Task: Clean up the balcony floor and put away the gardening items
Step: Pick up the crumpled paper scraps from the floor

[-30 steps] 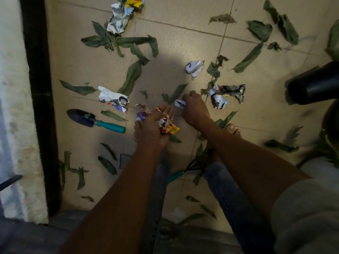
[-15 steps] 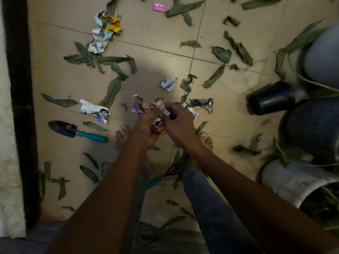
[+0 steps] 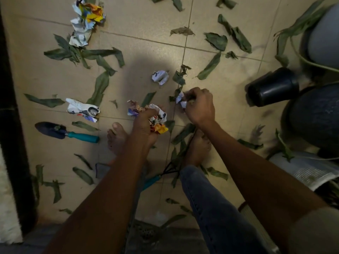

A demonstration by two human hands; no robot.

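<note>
A tan tiled floor fills the frame, strewn all over with limp green leaves. At the right edge stand large rounded pots, cut off by the frame and too dark to read clearly, with a black pot lying on its side just beside them. A dark vertical strip runs down the left edge.

Two bare forearms reach up from the bottom, partly hiding two bare feet and a jeans-clad leg. Between the legs a small hand rake with a teal handle is mostly hidden.

At mid left lies a trowel with a teal handle. Crumpled paper lies loose: a big colourful wad at upper left, a printed scrap above the trowel, a small white ball at centre.

The left hand is clamped around a bundle of crumpled paper near the middle. The right hand, just right of it, has fingers curled and pinches a small white scrap; whether it grips anything beneath is hard to tell.
</note>
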